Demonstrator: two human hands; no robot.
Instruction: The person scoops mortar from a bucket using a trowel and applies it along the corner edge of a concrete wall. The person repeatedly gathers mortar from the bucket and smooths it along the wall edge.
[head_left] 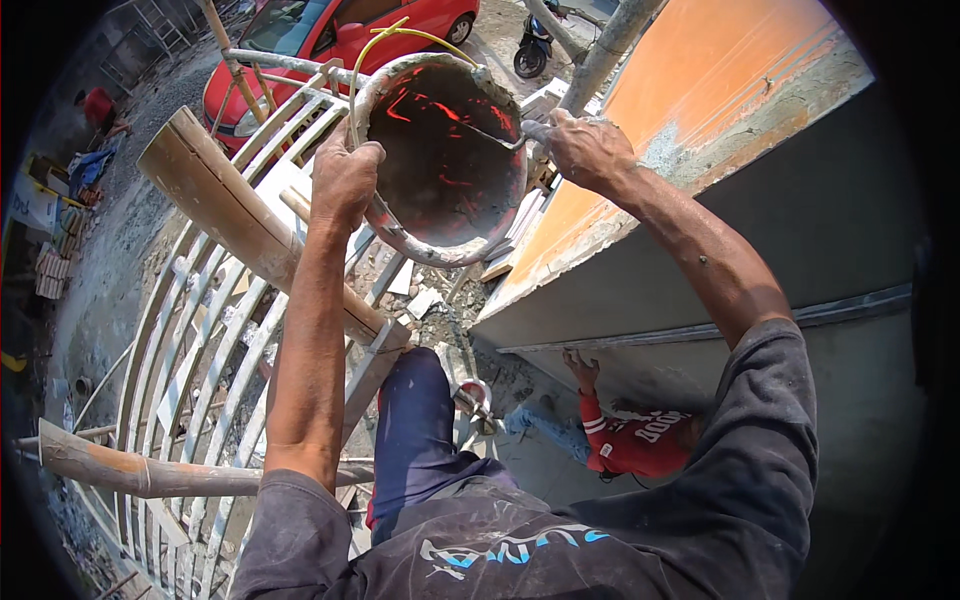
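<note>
A mortar-crusted bucket (440, 245) is held up in front of me, tilted so that its mouth faces me. Grey residue coats its dark inside, with red streaks showing through. My left hand (345, 178) is closed on the bucket's left rim, thumb toward the mouth. At the right rim, my right hand (590, 150) is closed around the grey handle of what looks like a trowel (490, 135). Its thin curved metal neck reaches over the rim into the bucket; I cannot make out its blade. A yellow strip (400, 32) arches over the bucket's far side.
Thick bamboo poles (225, 195) and a pale slatted frame (215, 370) stand at left. An orange-and-grey wall (690, 250) runs along the right. Below, a person in a red top (640, 440) has one hand near the wall. A red car (340, 45) is parked beyond.
</note>
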